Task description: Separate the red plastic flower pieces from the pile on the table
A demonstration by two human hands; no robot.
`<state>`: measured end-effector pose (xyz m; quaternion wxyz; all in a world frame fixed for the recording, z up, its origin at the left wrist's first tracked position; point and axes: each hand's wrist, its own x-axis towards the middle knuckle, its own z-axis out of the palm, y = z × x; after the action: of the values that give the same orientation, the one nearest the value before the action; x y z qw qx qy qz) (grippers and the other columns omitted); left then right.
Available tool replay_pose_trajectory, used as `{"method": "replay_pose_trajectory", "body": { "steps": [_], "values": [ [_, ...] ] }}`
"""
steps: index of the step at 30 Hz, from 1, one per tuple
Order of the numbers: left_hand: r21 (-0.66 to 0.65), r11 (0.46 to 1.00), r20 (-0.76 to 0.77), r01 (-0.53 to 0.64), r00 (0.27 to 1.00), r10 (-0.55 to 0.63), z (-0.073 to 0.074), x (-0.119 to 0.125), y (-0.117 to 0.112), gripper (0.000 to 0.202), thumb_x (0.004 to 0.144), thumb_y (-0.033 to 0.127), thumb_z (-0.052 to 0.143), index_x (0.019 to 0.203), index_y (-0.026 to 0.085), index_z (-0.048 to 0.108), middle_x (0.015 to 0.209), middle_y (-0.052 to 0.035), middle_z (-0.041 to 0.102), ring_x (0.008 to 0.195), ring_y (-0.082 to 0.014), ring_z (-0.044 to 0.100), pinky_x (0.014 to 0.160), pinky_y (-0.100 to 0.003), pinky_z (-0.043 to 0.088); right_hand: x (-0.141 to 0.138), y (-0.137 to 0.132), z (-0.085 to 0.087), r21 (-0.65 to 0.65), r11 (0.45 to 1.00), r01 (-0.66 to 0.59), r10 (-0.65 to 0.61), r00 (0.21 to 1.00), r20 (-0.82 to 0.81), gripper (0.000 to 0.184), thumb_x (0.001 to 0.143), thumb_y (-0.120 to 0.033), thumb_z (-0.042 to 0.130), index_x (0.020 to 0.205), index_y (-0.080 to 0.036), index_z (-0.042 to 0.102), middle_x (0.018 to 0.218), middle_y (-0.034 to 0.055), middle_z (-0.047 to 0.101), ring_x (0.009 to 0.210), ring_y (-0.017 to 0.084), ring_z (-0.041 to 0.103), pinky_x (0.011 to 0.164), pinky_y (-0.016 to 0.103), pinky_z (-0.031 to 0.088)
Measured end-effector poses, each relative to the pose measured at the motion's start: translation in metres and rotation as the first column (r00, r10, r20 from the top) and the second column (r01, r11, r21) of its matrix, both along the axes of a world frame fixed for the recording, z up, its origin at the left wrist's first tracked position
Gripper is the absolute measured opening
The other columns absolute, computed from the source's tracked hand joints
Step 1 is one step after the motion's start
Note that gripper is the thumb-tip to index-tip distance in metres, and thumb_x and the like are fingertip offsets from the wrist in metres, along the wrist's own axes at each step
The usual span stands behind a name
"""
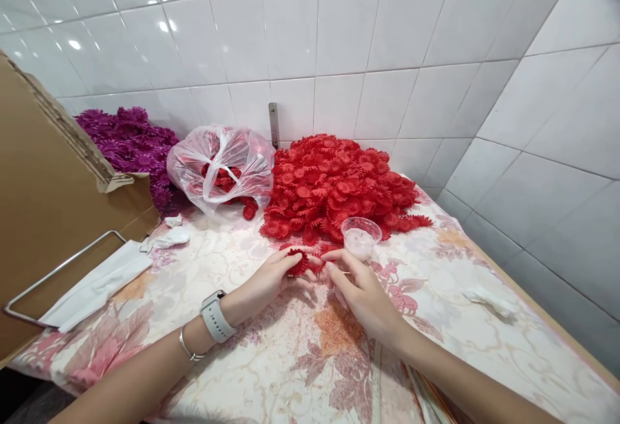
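My left hand [285,270] pinches a dark red artificial flower [298,263] between thumb and fingers, above the table. Just right of it is my right hand [353,282], its thumb and fingertips drawn together close to the petals. Something thin and pale seems to lie at those fingertips, too small to make out. Behind my right hand stands a clear plastic cup [361,235] with whitish contents. A large heap of red artificial flowers [334,181] rises behind both hands, and a few red petals show by my fingers.
A plastic bag [220,172] with red flowers inside sits left of the heap, beside a purple flower pile [138,146]. At the left stands a cardboard box [53,204] near a white cloth strip [97,285]. A crumpled white tissue [491,301] lies on the patterned tablecloth [232,379].
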<state>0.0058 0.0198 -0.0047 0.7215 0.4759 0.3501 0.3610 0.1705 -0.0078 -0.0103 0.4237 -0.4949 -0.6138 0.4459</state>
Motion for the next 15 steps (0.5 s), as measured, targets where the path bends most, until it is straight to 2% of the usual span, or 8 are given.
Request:
{"method": "replay_pose_trajectory", "body": {
  "steps": [4,10,12,15],
  "values": [
    [0.067,0.996,0.042,-0.053,0.998,0.051,-0.004,-0.003,0.004,0.019,0.081,0.027,0.056,0.081,0.01,0.062,0.086,-0.011,0.066,0.07,-0.0149,0.062,0.067,-0.028,0.051,-0.002,-0.003,-0.001,0.003,1.0,-0.013,0.013,0.999,-0.032,0.02,0.084,-0.035,0.043,0.093,-0.019,0.052,0.057,-0.0058,0.046,0.041,0.009,0.038,0.041,0.022,0.03],
    [0.048,0.989,0.242,-0.138,0.962,0.123,-0.01,-0.003,0.005,0.014,0.081,0.02,0.056,0.094,0.014,0.059,0.103,-0.0117,0.065,0.097,-0.02,0.061,0.087,-0.035,0.046,-0.001,0.006,-0.006,0.062,0.997,0.052,-0.051,0.999,-0.013,0.021,0.082,-0.035,0.044,0.092,-0.019,0.051,0.061,-0.0043,0.049,0.041,0.009,0.041,0.04,0.023,0.034],
    [0.036,0.988,0.269,-0.15,0.954,0.135,-0.01,-0.003,0.005,0.012,0.081,0.017,0.054,0.091,0.014,0.06,0.102,-0.0119,0.066,0.099,-0.0201,0.06,0.09,-0.035,0.044,-0.003,0.012,-0.006,0.112,0.991,0.079,-0.082,0.996,0.025,0.022,0.082,-0.035,0.043,0.093,-0.018,0.052,0.059,-0.0041,0.05,0.042,0.011,0.043,0.041,0.023,0.035],
    [0.056,0.987,0.231,-0.149,0.964,0.132,-0.009,-0.003,0.004,0.011,0.081,0.018,0.054,0.084,0.012,0.062,0.096,-0.0125,0.067,0.097,-0.021,0.061,0.088,-0.035,0.046,-0.009,0.021,-0.004,0.185,0.975,0.12,-0.132,0.989,0.058,0.022,0.081,-0.035,0.044,0.091,-0.018,0.054,0.063,-0.0015,0.056,0.05,0.013,0.05,0.047,0.025,0.039]
  ]
}}
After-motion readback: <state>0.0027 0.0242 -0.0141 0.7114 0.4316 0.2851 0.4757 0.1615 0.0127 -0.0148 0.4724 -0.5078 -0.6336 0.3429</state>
